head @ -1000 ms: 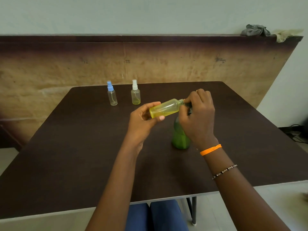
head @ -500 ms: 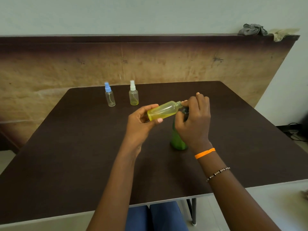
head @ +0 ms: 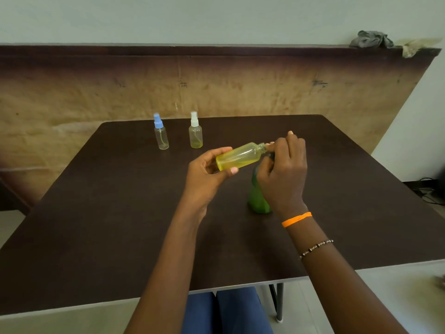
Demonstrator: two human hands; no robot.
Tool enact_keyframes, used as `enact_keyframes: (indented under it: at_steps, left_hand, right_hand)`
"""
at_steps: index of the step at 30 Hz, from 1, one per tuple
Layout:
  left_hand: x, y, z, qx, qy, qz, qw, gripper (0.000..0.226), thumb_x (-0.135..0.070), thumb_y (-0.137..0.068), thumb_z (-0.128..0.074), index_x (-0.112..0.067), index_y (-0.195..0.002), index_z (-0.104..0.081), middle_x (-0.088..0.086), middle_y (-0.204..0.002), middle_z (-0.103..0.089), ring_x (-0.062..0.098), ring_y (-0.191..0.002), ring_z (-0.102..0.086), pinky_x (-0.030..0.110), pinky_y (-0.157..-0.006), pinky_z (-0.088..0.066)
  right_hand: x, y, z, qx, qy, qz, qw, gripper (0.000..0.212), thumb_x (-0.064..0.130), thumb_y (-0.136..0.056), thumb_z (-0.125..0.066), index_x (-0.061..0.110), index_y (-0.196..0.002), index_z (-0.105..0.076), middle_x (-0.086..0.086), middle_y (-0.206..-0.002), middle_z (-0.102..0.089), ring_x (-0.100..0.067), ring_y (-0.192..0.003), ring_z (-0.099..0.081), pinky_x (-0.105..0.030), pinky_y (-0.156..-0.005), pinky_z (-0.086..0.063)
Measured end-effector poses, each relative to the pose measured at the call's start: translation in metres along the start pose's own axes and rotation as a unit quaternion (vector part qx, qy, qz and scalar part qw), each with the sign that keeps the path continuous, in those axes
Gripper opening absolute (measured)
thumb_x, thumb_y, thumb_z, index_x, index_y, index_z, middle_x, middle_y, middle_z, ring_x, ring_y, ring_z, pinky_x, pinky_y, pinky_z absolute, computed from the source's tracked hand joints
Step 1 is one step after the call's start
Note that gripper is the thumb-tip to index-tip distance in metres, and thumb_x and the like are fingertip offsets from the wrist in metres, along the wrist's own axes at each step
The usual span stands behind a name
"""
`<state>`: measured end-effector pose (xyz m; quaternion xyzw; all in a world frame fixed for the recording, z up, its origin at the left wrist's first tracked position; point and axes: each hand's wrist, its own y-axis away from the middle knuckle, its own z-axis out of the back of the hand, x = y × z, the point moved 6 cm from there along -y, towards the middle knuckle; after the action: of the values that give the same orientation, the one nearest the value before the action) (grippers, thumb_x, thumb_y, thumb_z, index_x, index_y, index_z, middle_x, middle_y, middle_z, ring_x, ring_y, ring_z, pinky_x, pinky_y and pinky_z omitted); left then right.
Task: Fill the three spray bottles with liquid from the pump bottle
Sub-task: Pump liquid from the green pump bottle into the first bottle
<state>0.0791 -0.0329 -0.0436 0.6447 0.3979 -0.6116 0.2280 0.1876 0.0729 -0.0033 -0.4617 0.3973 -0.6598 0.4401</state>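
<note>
My left hand (head: 207,174) grips a small capless bottle (head: 238,156) of yellow liquid, tilted with its open neck pointing right. My right hand (head: 281,179) is curled over the top of the green pump bottle (head: 257,198), which stands on the dark table (head: 120,213); the pump head is mostly hidden under my fingers, right beside the open neck. Two capped spray bottles stand upright at the back: a blue-capped one (head: 161,136) that looks nearly clear, and a white-capped one (head: 195,136) with some yellow liquid at the bottom.
A brown board leans against the wall behind the table, with crumpled rags (head: 370,39) on its top right edge. Cables (head: 431,189) lie on the floor at the right. My knees show under the table's near edge.
My right hand's fingers have drawn back slightly, so the yellow bottle's open neck now shows. Both hands stay at the pump bottle; the view has shifted a little.
</note>
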Motion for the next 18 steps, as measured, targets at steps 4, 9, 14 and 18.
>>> enact_keyframes:
  at_steps: [4,9,14,18]
  left_hand:
    - [-0.006,0.001,0.001,0.005,-0.002,-0.007,1.0,0.042,0.008,-0.074,-0.069,-0.019,-0.106,-0.063,-0.001,-0.102,-0.068,0.008,-0.096,-0.063,0.014,-0.078,-0.05]
    - [-0.001,0.0,0.002,0.004,-0.001,-0.005,1.0,0.041,0.006,-0.074,-0.07,-0.022,-0.104,-0.064,-0.002,-0.103,-0.068,0.007,-0.097,-0.063,0.014,-0.077,-0.05]
    - [0.006,-0.001,0.004,0.001,0.0,0.005,1.0,0.042,0.006,-0.074,-0.07,-0.021,-0.104,-0.064,-0.002,-0.103,-0.069,0.008,-0.097,-0.064,0.016,-0.078,-0.05]
    - [0.004,0.0,0.004,0.001,0.005,0.003,1.0,0.041,0.006,-0.074,-0.07,-0.022,-0.104,-0.064,-0.001,-0.104,-0.069,0.008,-0.097,-0.064,0.015,-0.077,-0.05]
  right_hand:
    - [0.005,-0.017,0.004,0.018,-0.029,-0.002,0.999,0.013,0.001,-0.073,-0.039,0.002,-0.065,-0.05,-0.013,-0.068,-0.045,-0.019,-0.07,-0.034,-0.042,-0.105,-0.035]
    - [-0.001,-0.009,0.001,-0.007,-0.02,-0.006,1.0,0.019,-0.003,-0.077,-0.038,0.0,-0.065,-0.052,-0.016,-0.068,-0.048,-0.022,-0.071,-0.036,-0.042,-0.099,-0.042]
    - [-0.002,0.004,-0.003,-0.049,-0.009,0.008,0.999,0.024,-0.008,-0.081,-0.039,-0.004,-0.066,-0.057,-0.018,-0.066,-0.05,-0.024,-0.069,-0.035,-0.047,-0.092,-0.047]
    - [0.001,0.002,-0.002,-0.02,-0.019,-0.002,1.0,0.014,-0.004,-0.073,-0.044,-0.003,-0.069,-0.057,-0.016,-0.069,-0.049,-0.025,-0.068,-0.038,-0.042,-0.107,-0.036]
